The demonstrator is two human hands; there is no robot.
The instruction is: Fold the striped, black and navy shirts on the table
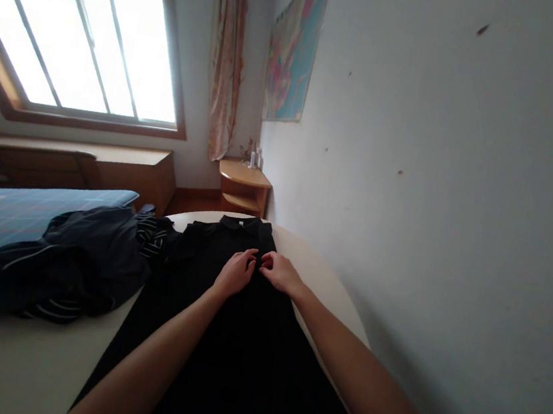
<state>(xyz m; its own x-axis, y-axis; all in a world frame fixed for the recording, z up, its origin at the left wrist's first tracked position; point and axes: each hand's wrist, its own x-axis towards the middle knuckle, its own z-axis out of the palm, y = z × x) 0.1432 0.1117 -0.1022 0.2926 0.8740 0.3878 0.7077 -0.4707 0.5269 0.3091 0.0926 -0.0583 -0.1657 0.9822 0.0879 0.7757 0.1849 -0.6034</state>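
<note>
A black collared garment (243, 351) lies spread lengthwise over the cream table, its collar (240, 223) at the far end and its lower part running out of view at the bottom. My left hand (235, 273) is on the upper front of it, fingers bent and closed on the dark cloth. Just to the right, my right hand (280, 273) pinches the same cloth between thumb and fingertips. The fingertips of both hands are close together, facing each other. Any small part between them is too dark to make out.
To the left, a heap of dark clothes (93, 258) with striped trim overlaps the table (31, 358). Behind it is a bed with a blue checked cover (29, 210). A wooden corner shelf (245, 173) stands beyond the table. The white wall (431, 219) runs close along the right.
</note>
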